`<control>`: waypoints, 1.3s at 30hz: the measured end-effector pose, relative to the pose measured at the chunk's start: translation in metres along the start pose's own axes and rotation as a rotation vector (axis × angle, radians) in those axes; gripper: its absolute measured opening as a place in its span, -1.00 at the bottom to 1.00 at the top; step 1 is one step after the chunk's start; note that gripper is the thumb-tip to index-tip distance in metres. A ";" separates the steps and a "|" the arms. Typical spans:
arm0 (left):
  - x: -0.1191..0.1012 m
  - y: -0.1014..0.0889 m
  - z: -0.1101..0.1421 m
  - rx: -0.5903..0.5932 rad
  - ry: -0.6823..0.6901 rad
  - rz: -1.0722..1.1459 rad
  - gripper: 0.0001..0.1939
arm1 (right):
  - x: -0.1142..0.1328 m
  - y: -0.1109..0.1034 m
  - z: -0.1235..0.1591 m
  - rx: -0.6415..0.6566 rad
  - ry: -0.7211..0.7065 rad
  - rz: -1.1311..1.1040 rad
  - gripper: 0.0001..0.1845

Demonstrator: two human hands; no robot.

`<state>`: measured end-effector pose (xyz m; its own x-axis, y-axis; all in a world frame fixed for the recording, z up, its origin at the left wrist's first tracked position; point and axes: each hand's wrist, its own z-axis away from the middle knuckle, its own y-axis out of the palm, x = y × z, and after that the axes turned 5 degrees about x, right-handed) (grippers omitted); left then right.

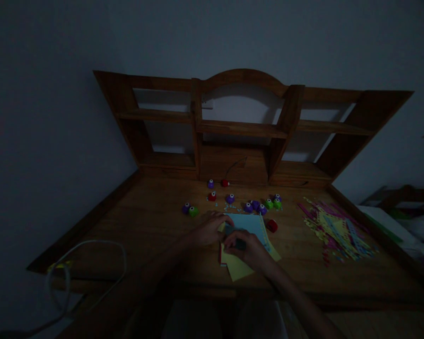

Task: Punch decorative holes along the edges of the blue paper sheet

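My left hand is at the left side of a small paper stack, fingers bent in close to a dark grey object. My right hand curls over that object from the right, its fingertips closed near the left edge of the paper. The object's exact kind is too dim to make out. Under the hands lie a light blue sheet and a yellow sheet, turned at an angle. A red edge shows at the stack's left. What my left fingertips grip is partly hidden.
Several purple, green and red craft punches, among them a red punch and a green punch, stand around the paper. Small blue scraps lie behind it. Punched paper strips are heaped at right. A wooden shelf backs the desk; a white cable hangs at left.
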<state>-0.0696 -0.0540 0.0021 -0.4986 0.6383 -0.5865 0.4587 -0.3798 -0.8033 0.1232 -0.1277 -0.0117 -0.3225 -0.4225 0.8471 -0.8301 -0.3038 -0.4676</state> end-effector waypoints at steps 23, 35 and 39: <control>-0.003 -0.003 -0.005 0.062 -0.004 -0.041 -0.61 | -0.002 -0.003 0.003 0.024 0.037 0.008 -0.88; -0.007 -0.006 -0.002 0.055 -0.009 -0.018 -0.66 | 0.015 -0.024 0.009 0.073 0.079 -0.043 -0.75; -0.009 -0.008 -0.002 0.072 -0.032 -0.017 -0.65 | 0.009 -0.017 0.008 0.046 0.084 -0.009 -0.83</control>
<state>-0.0675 -0.0552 0.0141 -0.5295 0.6237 -0.5750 0.3968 -0.4170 -0.8177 0.1377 -0.1330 0.0024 -0.3533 -0.3473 0.8686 -0.8120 -0.3473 -0.4691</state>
